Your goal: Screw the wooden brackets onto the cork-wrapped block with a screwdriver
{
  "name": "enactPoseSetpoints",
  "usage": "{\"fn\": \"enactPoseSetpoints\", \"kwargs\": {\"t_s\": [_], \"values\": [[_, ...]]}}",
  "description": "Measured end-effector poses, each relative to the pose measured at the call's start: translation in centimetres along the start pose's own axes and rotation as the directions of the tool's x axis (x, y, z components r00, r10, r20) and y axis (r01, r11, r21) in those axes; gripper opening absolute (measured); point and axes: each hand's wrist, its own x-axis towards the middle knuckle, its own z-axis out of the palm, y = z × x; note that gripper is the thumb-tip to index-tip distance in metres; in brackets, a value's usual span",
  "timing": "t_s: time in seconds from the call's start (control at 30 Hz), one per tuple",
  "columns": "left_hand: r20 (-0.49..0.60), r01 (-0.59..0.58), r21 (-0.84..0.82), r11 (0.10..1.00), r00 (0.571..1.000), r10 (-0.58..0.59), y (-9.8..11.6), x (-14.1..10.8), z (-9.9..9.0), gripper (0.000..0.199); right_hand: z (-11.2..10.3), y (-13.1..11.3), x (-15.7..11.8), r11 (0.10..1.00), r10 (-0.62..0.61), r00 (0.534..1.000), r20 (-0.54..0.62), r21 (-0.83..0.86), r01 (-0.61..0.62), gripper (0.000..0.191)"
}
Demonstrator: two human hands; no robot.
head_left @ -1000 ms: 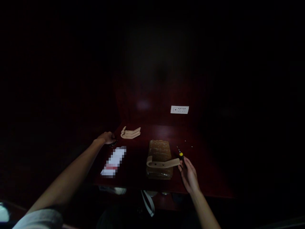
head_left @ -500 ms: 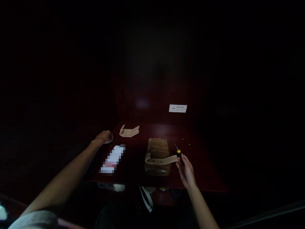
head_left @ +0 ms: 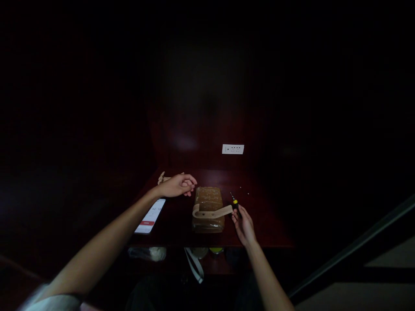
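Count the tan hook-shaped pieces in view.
2 visible: one tan hook-shaped piece lies across the brown package; another sits mostly behind the left hand, where more may be hidden.

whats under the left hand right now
The left hand is over the pale curved pieces; only their ends show beside it. The rest of them, and whatever lies beneath the palm, is covered.

A dark desk [head_left: 266, 226] holds a phone [head_left: 150, 216] and wrapped block [head_left: 207, 201].
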Motion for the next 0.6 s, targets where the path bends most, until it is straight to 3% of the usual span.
{"fn": "enactPoseSetpoints", "kwargs": {"t_s": [0.1, 0.23, 0.3, 0.43, 0.6], "values": [[0.119, -0.088, 0.104, 0.991, 0.99, 0.075, 1.8, 1.0, 2.2, 0.027, 0.0, -0.1, -0.2, 1.0, 0.006, 1.0, 0.005, 0.025, -0.006, 0.029], [0.226, -0.14, 0.31, 0.94, 0.972, 0.07, 3.6, 2.1, 4.3, 0.012, 0.1, -0.3, -0.5, 0.997, 0.021, 1.0, -0.001, 0.072, -0.021, 0.028], [0.246, -0.167, 0.411, 0.896, 0.967, 0.067, 4.1, 2.4, 5.1, 0.014, 0.1, -0.3, -0.6, 0.996, 0.022, 1.0, 0.002, 0.084, -0.022, 0.028], [0.292, -0.216, 0.549, 0.807, 0.955, 0.056, 4.3, 2.7, 6.4, 0.026, 0.0, -0.3, -0.6, 0.994, 0.027, 1.0, 0.011, 0.104, -0.028, 0.028], [0.371, -0.262, 0.585, 0.768, 0.928, 0.033, 3.6, 3.2, 7.6, 0.027, 0.0, -0.2, -0.5, 0.99, 0.039, 0.999, 0.01, 0.139, -0.04, 0.03]]}}
